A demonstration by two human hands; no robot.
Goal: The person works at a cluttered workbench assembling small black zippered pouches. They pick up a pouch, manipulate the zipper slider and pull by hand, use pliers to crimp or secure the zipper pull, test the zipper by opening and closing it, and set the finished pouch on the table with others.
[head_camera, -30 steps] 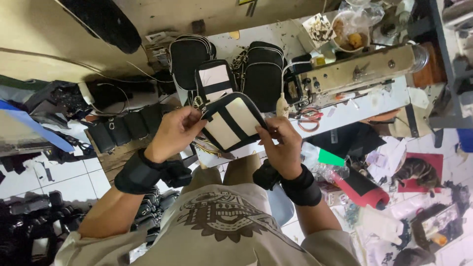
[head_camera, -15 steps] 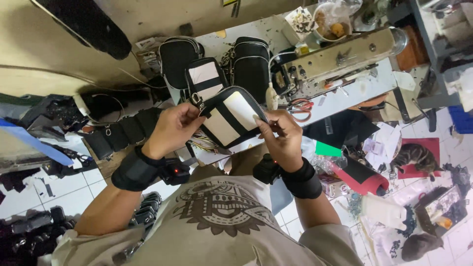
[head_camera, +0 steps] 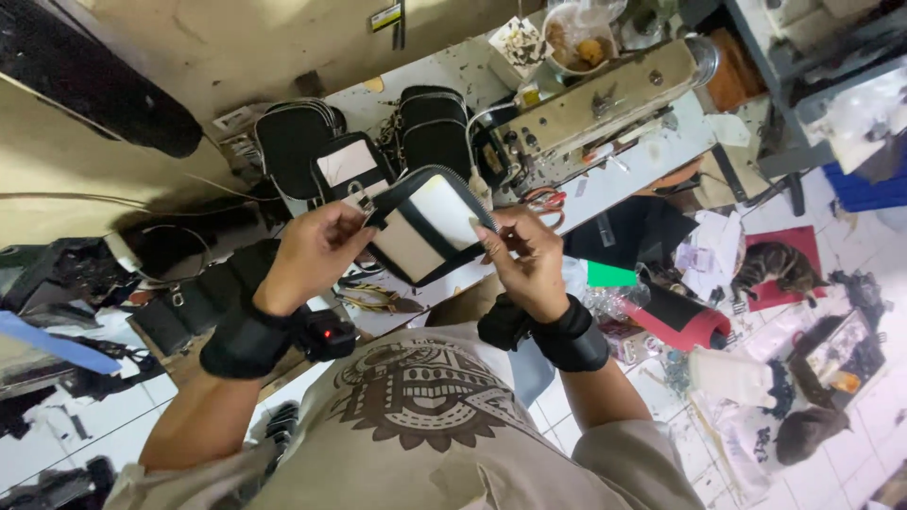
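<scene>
Both hands hold up a small black pouch panel (head_camera: 427, 227) with a cream lining and a zipper along its edge, above my lap. My left hand (head_camera: 316, 250) pinches its left corner near the metal zipper pull. Its right edge, along the zipper tape, is gripped by my right hand (head_camera: 527, 257). Each wrist wears a black wrist band. Behind the panel, on the white table (head_camera: 652, 165), stand similar black pouches (head_camera: 293, 142), one with a pale patch (head_camera: 348, 162).
A beige sewing machine (head_camera: 595, 99) sits on the table's right part, red-handled scissors (head_camera: 543, 198) near it. A bowl of snacks (head_camera: 578, 33) is behind. Black bag parts (head_camera: 179, 302) pile at the left. A cat (head_camera: 775, 269) lies on the cluttered tiled floor at the right.
The view has shifted a little. Both hands keep their hold on the pouch panel and have turned it slightly, the right hand working along the zipper edge.
</scene>
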